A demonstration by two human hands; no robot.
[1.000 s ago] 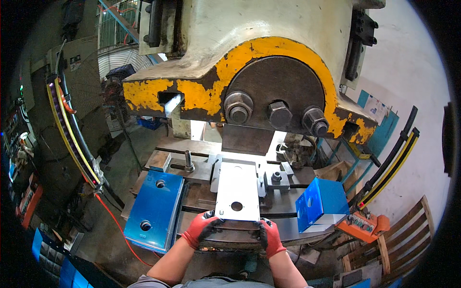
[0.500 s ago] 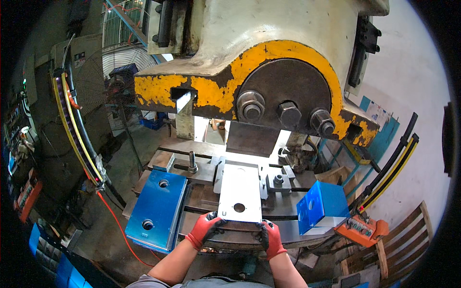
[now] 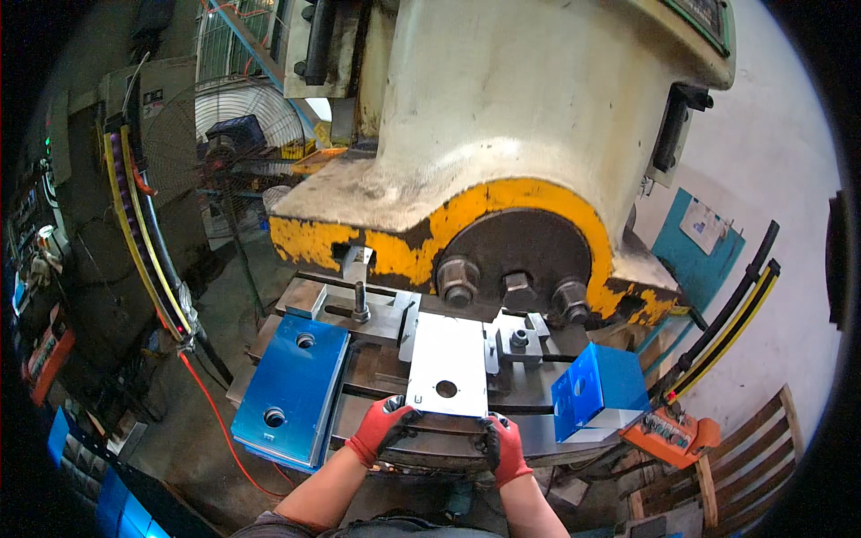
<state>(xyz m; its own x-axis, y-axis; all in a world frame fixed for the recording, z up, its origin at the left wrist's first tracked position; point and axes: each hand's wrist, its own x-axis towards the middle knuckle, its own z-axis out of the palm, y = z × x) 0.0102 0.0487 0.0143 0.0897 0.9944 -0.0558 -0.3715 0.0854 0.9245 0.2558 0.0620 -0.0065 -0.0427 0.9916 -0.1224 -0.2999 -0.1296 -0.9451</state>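
Observation:
A flat white sheet metal plate (image 3: 446,359) with a round hole lies under the lowered press ram (image 3: 502,143), its far end hidden by the ram. My left hand (image 3: 386,426), in a red and black glove, grips the plate's near left corner. At the near right corner my right hand (image 3: 504,446), gloved alike, is closed on the edge. Left of the plate lies a stack of blue plates (image 3: 291,381) with round holes. A bent blue sheet metal part (image 3: 599,390) stands on the right of the press bed (image 3: 529,426).
A metal clamp block with a bolt (image 3: 519,339) sits right of the plate, and an upright bolt (image 3: 360,303) at left. Yellow-edged guard bars (image 3: 139,233) flank both sides. An orange control box (image 3: 673,435) is at right, near a wooden slatted rack (image 3: 753,457).
The press ram has come down over the far end of the white plate, covering the gap behind it. Both hands keep nearly the same hold and place.

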